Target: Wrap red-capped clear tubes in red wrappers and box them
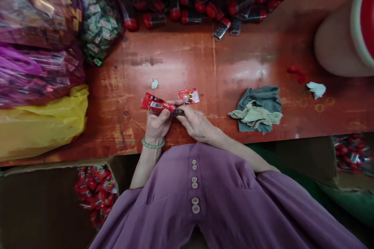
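Left hand [157, 123] grips glossy red packet [156, 104]; right hand [198, 123] pinches dark, rounded tube [178, 112].

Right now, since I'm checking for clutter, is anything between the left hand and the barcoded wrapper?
Nothing visible: the left hand holds the wrapper directly. The other packet lies beyond the right hand.

near the centre of the frame, your left hand [159, 123] grips a red packet [156, 104]; your right hand [200, 123] holds a dark item [179, 112] at its end. another packet [182, 95] lies just above your right fingers. red-capped containers [200, 6] crowd the top, crumpled cloths [260, 114] lie right of centre.
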{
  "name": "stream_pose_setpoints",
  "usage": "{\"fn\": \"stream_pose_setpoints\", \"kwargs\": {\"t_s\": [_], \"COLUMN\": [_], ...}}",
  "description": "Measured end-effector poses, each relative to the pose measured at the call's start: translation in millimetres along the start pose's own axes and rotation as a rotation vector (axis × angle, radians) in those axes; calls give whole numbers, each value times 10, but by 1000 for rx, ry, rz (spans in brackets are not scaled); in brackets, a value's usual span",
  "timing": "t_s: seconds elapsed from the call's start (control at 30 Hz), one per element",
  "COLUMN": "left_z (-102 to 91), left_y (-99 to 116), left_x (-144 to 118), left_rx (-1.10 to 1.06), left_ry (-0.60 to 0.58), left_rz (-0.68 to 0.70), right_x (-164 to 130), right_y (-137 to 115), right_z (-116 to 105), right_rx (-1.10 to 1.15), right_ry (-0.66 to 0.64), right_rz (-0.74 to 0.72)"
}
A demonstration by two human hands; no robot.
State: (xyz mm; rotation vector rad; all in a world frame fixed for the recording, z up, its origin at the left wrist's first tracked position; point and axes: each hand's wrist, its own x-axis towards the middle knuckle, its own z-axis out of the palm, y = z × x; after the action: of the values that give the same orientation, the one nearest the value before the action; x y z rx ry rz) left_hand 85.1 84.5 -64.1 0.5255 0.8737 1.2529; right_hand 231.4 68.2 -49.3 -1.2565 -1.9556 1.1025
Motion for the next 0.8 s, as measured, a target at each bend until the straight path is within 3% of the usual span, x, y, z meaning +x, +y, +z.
{"fn": "stream_pose_setpoints", "kwargs": {"t_s": [0.13,0.37,0.53,0.8], "left_z": [-17,5,2,19], "left_y": [5,26,19,-10], "left_x": [15,21,49,66], "left_rx": [38,-3,-3,30], "left_ry": [-32,14,133,135], "left_rz": [-29,6,-31,40], "right_x": [14,109,104,100], "right_y": [-35,-17,13,57], "right_z": [-19,-53,-41,-34], "right_rx": [183,214,136,19], "right_ry": [-34,-5,-5,-14], "right_rz": [107,75,81,33]}}
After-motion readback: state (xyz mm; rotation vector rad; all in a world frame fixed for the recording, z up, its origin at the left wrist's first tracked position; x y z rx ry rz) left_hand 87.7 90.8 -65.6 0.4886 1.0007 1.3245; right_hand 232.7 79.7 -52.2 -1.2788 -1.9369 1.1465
